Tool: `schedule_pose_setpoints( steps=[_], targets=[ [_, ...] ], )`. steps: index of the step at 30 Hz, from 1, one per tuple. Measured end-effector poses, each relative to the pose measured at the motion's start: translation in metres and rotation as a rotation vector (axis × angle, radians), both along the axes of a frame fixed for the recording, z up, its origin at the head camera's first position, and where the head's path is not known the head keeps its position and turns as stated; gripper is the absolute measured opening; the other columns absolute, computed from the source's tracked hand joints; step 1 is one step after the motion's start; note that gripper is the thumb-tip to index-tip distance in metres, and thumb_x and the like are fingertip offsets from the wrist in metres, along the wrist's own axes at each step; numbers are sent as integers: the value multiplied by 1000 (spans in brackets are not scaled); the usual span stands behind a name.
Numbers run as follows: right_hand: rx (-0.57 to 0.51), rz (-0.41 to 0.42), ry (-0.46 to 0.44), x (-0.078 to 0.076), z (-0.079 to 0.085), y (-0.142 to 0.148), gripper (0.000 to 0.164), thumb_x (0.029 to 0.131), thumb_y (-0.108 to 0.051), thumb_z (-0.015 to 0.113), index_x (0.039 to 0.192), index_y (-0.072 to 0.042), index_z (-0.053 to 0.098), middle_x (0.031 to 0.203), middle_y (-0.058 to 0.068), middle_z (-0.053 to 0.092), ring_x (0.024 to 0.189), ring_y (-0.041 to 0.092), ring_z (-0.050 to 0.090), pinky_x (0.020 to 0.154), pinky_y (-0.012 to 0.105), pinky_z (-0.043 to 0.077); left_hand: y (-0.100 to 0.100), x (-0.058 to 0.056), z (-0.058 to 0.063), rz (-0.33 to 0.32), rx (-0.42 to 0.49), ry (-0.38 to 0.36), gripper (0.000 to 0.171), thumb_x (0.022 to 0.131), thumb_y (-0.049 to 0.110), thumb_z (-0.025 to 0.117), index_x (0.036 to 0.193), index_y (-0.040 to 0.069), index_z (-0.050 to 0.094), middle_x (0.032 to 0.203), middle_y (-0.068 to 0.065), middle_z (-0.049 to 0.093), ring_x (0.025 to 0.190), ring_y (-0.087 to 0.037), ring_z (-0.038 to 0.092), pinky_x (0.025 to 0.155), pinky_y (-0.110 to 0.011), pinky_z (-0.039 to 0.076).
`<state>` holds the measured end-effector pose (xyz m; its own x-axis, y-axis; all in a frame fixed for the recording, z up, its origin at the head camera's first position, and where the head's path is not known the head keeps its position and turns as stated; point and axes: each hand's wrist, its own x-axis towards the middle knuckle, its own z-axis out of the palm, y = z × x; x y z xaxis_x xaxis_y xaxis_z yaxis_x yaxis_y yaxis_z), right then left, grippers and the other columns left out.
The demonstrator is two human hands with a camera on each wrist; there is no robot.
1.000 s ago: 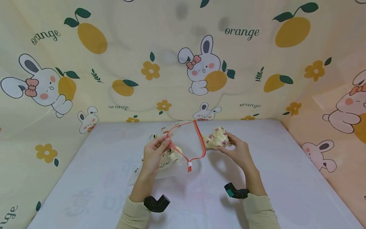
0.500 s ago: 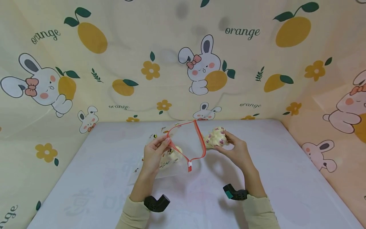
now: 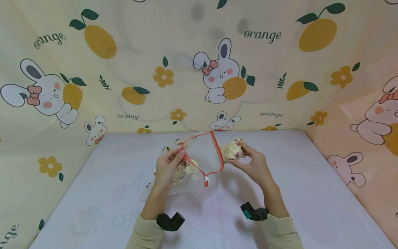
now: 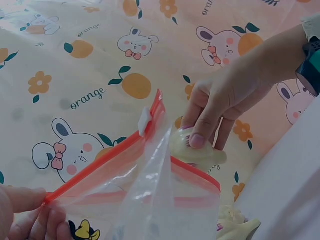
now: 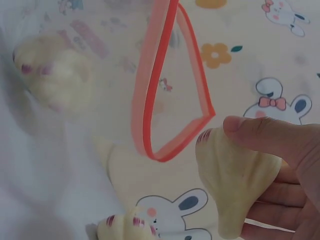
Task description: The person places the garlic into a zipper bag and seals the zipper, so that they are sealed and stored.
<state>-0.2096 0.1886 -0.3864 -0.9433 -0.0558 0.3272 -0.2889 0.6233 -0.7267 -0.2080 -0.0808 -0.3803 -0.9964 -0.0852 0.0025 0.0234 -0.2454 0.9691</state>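
Observation:
My left hand (image 3: pixel 168 167) pinches the red zip edge of a clear printed zip bag (image 3: pixel 218 149), whose mouth gapes toward the right. A white slider (image 4: pixel 144 122) sits at one corner of the zip. My right hand (image 3: pixel 257 166) holds a cream garlic bulb (image 5: pixel 235 175) with purple streaks between thumb and fingers, just outside the bag's mouth; its stem points down in the right wrist view. Inside the bag lies another garlic bulb (image 5: pixel 55 75), seen through the plastic. One more garlic bulb (image 5: pixel 124 229) lies below the held one, mostly hidden behind it in the head view.
A white-covered table (image 3: pixel 118 207) lies under both hands. Behind it and at the sides hangs a cream cloth (image 3: pixel 186 41) printed with rabbits, oranges and flowers. Black cameras are strapped to both wrists.
My right hand has moved a little left toward the bag's mouth and turned the garlic bulb, so fewer purple streaks show. The left hand and the bag keep their place.

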Motion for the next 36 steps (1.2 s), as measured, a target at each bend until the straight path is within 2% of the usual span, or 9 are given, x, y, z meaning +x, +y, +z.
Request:
schedule_pose_setpoints(
  steps=[6,16,29,36],
  targets=[
    [-11,26,22,2,2,-4,73,76,-17,82,139,0,48,130,22,62,109,37,64,94,53,54,0,0,0,-6,-12,-1,29,95,3,57,119,-12,58,74,15,68,71,-1,64,73,-15,57],
    [0,62,70,6,4,-13,69,75,-14,82,134,6,51,125,24,64,104,35,67,89,50,56,0,0,-1,-8,-8,3,29,95,3,57,119,-12,58,75,14,69,71,-2,64,73,-15,57],
    [-12,104,61,7,3,-22,67,76,-14,81,133,6,52,125,24,64,106,37,66,91,49,56,0,0,-2,-2,1,16,29,94,2,57,119,-13,58,74,14,68,70,-1,64,72,-15,57],
    [-18,121,83,8,3,-27,67,74,-12,82,132,5,53,125,23,64,105,35,67,90,49,56,0,-1,-3,-1,4,17,29,94,2,57,119,-13,58,74,14,69,70,-2,64,72,-15,57]
  ],
)
